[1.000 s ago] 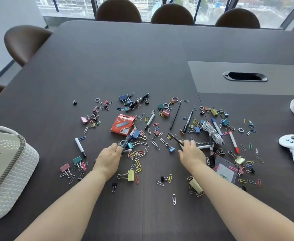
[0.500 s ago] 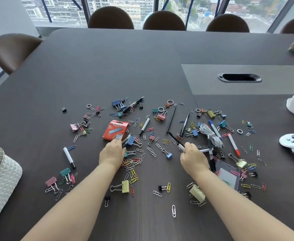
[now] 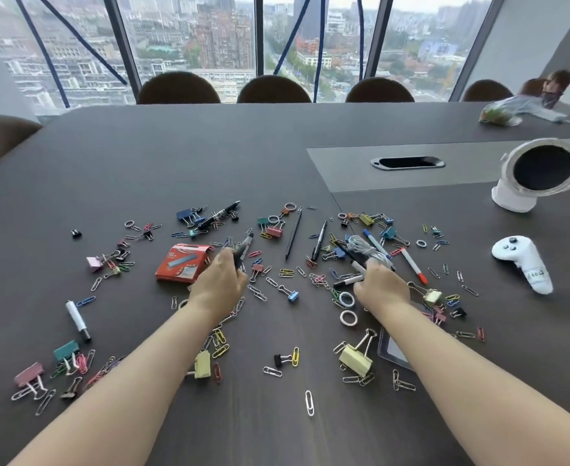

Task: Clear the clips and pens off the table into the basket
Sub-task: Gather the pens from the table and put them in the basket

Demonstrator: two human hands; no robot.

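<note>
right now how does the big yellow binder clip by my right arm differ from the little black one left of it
The yellow binder clip is far larger than the black binder clip. The yellow one's wire handles point away from you; the black one's point right, toward a yellow paper clip. Both lie loose on the table.

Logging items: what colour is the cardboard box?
The box is red-orange; head view.
</note>
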